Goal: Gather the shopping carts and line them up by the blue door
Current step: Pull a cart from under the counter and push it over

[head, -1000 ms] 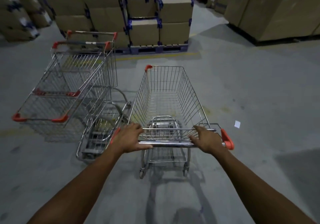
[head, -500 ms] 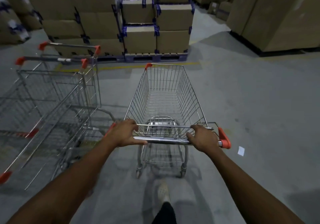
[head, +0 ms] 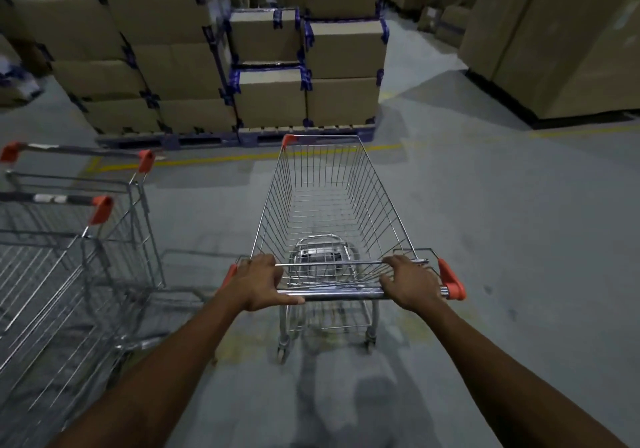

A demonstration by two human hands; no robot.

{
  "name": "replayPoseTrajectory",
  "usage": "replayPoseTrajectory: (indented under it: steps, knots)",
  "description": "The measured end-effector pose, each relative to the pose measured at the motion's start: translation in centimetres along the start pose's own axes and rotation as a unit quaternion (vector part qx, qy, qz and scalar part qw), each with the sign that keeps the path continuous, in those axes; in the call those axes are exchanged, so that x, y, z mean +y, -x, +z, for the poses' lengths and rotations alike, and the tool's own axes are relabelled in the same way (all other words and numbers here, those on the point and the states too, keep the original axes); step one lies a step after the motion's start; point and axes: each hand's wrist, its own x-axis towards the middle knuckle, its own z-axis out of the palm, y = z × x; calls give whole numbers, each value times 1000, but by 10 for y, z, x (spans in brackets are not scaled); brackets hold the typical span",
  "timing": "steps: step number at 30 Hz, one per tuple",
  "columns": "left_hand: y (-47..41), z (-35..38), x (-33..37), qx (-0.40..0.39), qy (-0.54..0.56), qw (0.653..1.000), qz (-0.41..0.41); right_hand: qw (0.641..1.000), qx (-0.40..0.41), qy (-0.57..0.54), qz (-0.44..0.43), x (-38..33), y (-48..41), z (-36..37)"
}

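At the far left, two parked carts (head: pixel 79 239) are sitting one pushed into the other with their handles facing the same way, probably to save floor space. Blur is smearing their wires, so how deeply they are nesting is hard to say. Just right of them, the left hand (head: pixel 258 286) is curling its fingers over the chrome handle bar (head: pixel 341 295) near its left end, thumb lying along the bar. The empty cart (head: pixel 329 205) it is steering is standing near the pair but apart from it, nose pointing at the cardboard boxes (head: pixel 343 66) on their pallet. The right hand (head: pixel 410 286) is gripping the bar's other end, just beside the orange cap (head: pixel 450 279). Holding the bar this wide is likely giving leverage for turning. The blue door is not showing here.
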Motion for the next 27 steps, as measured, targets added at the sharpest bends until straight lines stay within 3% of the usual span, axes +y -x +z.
replayPoseTrajectory:
  steps: [11, 27]
  knots:
    - [-191, -39, -14, 28, 19, 994, -102, 994, 1, 20, -107, 40, -243, -60]
    - [-362, -85, -32, 75, 63, 959, -266, 950, -51, 71, -299, 35, -537, -117]
